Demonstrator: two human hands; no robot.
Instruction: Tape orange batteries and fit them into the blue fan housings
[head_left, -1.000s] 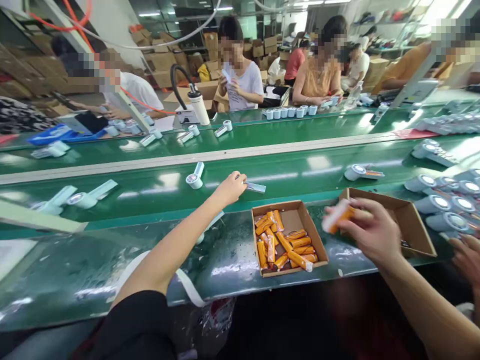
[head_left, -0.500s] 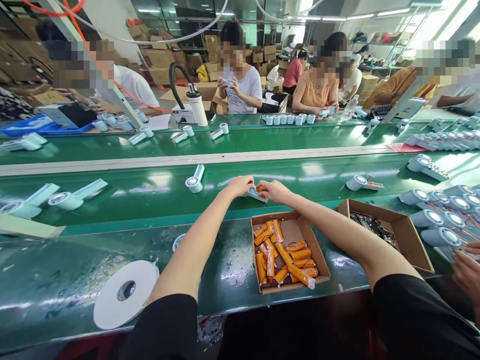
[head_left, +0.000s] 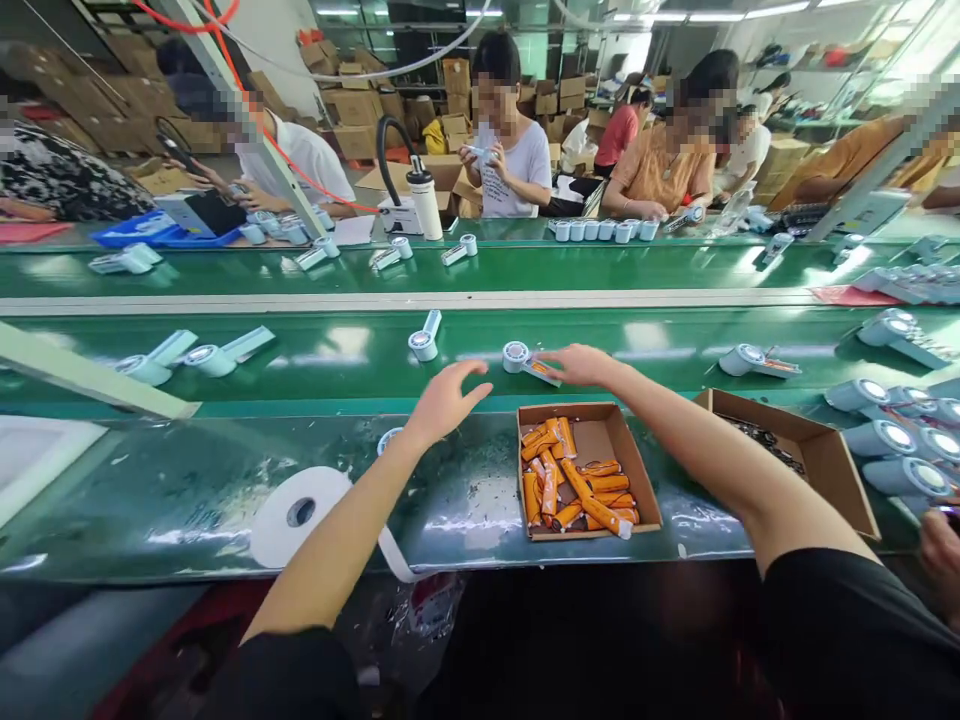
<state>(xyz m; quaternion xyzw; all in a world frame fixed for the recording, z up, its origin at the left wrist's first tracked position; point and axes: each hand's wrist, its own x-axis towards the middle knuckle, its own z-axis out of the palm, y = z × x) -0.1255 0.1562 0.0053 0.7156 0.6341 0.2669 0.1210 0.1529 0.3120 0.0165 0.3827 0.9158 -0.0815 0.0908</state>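
Note:
A light-blue handheld fan (head_left: 515, 356) lies on the green belt, its round head to the left and its handle slanting down to the right. An orange wrapped battery (head_left: 539, 368) shows in the open handle. My right hand (head_left: 583, 365) has its fingers closed at that handle, partly covering it. Apart from the fan, my left hand (head_left: 448, 402) hovers over the near belt edge, fingers spread and holding nothing. Close in front stands a cardboard box (head_left: 637, 470) of orange wrapped batteries (head_left: 577, 480).
A white tape roll (head_left: 281, 525) lies left on the bench, its strip hanging over the edge. Another fan (head_left: 424, 345) sits on the belt. On the right are a box of dark parts (head_left: 832, 480), several grouped fans (head_left: 885, 437) and another person's hand (head_left: 941, 550).
My left hand has let go of the fan and drawn back toward me, opening. My right hand stays at the handle, and the fan's round head is now uncovered. The camera view has shifted left.

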